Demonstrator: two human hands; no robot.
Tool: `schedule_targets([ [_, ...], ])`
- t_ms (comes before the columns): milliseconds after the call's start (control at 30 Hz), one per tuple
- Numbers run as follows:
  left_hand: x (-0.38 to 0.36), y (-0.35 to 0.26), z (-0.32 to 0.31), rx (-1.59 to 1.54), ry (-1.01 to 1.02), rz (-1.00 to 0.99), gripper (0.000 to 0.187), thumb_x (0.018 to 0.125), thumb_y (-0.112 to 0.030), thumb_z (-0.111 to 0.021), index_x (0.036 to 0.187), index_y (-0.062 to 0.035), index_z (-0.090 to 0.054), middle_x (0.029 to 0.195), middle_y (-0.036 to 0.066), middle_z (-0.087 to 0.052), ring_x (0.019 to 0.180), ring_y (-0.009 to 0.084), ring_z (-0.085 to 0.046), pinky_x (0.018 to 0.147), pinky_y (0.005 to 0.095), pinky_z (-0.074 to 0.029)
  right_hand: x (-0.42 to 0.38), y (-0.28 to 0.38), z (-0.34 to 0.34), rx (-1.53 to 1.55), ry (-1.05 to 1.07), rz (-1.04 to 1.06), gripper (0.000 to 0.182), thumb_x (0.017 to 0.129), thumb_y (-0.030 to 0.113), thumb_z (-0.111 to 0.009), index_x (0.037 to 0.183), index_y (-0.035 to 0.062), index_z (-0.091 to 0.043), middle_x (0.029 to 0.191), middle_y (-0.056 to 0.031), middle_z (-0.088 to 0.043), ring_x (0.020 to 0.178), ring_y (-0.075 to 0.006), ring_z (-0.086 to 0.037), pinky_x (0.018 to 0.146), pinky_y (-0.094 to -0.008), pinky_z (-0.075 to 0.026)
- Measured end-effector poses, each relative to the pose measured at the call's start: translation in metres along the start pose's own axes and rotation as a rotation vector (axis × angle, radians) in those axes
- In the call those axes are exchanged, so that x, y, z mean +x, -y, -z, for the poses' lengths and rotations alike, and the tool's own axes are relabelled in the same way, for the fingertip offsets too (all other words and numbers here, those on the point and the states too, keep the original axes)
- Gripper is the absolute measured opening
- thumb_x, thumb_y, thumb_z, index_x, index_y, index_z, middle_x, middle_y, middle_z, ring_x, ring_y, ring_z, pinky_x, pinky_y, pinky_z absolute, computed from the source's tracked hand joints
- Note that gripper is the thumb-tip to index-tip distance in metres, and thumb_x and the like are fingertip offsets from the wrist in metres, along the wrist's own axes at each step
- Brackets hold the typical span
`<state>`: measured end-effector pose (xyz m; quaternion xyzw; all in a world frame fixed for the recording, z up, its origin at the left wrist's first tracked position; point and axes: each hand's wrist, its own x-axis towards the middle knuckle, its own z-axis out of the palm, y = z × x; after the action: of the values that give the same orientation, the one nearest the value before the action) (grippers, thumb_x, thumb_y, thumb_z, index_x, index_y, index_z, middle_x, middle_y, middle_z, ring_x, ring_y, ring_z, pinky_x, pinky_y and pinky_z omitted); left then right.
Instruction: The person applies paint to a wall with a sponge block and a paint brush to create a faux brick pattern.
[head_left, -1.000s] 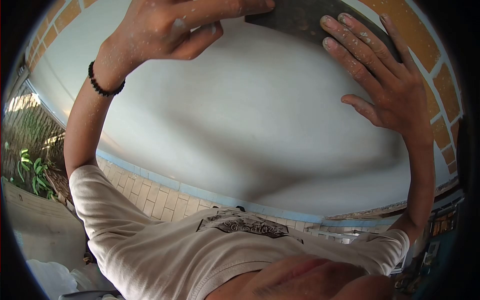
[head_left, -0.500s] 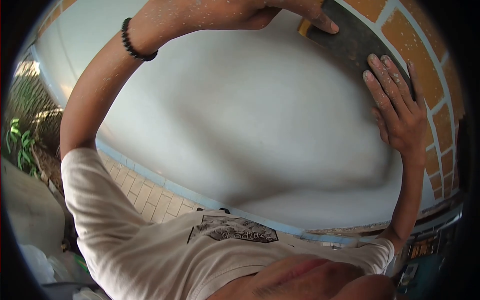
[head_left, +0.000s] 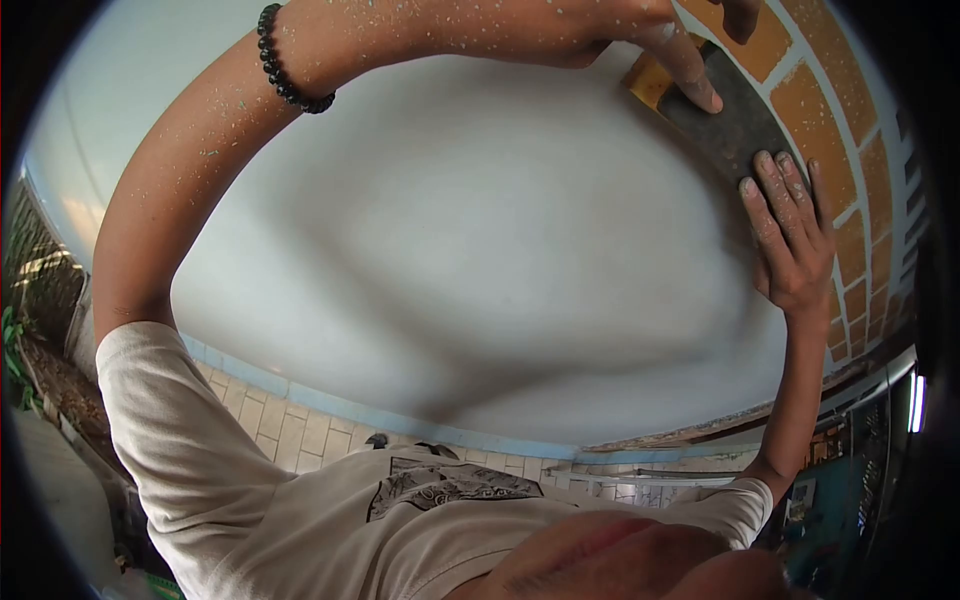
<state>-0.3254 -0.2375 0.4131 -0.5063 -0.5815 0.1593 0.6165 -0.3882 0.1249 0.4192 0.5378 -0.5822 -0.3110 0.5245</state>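
A dark flat block (head_left: 738, 122) with a yellow end lies against the wall at the upper right, along the edge of the orange bricks. My left hand (head_left: 625, 25), its wrist in a black bead bracelet, grips the block near the yellow end. Its thumb lies on the dark face, and part of the hand is cut off by the top edge. On the block's other end rest the fingertips of my right hand (head_left: 795, 235), fingers stretched out and nearly flat. Pale specks cover both hands and my left forearm.
A smooth pale wall (head_left: 500, 230) fills the middle, with orange bricks (head_left: 815, 125) and light joints on the right. Below run a blue strip (head_left: 340, 400) and floor tiles (head_left: 290, 435). Plants stand at the left edge, and a lit tube (head_left: 916, 402) shows at the right.
The block and both hands sit lower in the view, and my left hand also lies farther right. More of the yellow end shows. The whole view has shifted slightly.
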Motion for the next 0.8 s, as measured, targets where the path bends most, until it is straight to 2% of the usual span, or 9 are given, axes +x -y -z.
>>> schedule_targets([
  [267,-0.003,0.006,-0.016,-0.039,-0.218,-0.087,0.017,0.084,-0.011,-0.074,0.096,-0.017,-0.084,0.125,0.015,-0.065,0.117,0.0307,-0.061,0.095,0.0403,-0.056,-0.001,-0.001,-0.001,0.014,-0.011,0.013,0.045,0.093,0.003,-0.056,0.133,0.0182,-0.07,0.139,-0.0076,-0.067,0.137,-0.0277,-0.058,0.121,-0.0531,-0.038],
  [433,-0.005,0.011,-0.027,-0.009,-0.258,-0.112,0.014,0.084,-0.013,-0.074,0.093,-0.0165,-0.084,0.125,0.014,-0.064,0.118,0.0301,-0.061,0.094,0.0398,-0.056,0.0,0.0,-0.003,0.014,-0.018,-0.001,0.046,0.093,0.003,-0.056,0.133,0.0188,-0.07,0.139,-0.0072,-0.068,0.137,-0.0274,-0.058,0.121,-0.0533,-0.037],
  [567,-0.01,0.017,-0.039,0.038,-0.298,-0.142,0.015,0.085,-0.015,-0.073,0.096,-0.0177,-0.083,0.125,0.01,-0.063,0.121,0.0291,-0.059,0.099,0.0418,-0.053,0.002,0.001,-0.002,-0.001,-0.005,0.001,0.046,0.093,0.004,-0.056,0.134,0.0203,-0.069,0.139,-0.0059,-0.068,0.137,-0.0265,-0.058,0.121,-0.0533,-0.038],
  [733,-0.017,0.008,-0.028,-0.019,-0.118,-0.03,0.017,0.09,-0.02,-0.07,0.101,-0.0201,-0.082,0.123,0.008,-0.062,0.124,0.0271,-0.056,0.105,0.0431,-0.047,0.005,0.004,-0.001,-0.034,0.039,-0.017,0.048,0.094,0.005,-0.055,0.136,0.0238,-0.068,0.141,-0.0021,-0.067,0.137,-0.0236,-0.058,0.123,-0.0515,-0.036],
  [800,-0.021,0.011,-0.04,0.043,-0.15,-0.061,0.017,0.092,-0.021,-0.069,0.102,-0.0202,-0.082,0.123,0.008,-0.062,0.124,0.0267,-0.055,0.105,0.0433,-0.046,0.006,0.005,0.0,-0.05,0.056,-0.023,0.049,0.094,0.006,-0.055,0.137,0.025,-0.068,0.142,-0.0006,-0.066,0.137,-0.0226,-0.058,0.124,-0.0509,-0.035],
])
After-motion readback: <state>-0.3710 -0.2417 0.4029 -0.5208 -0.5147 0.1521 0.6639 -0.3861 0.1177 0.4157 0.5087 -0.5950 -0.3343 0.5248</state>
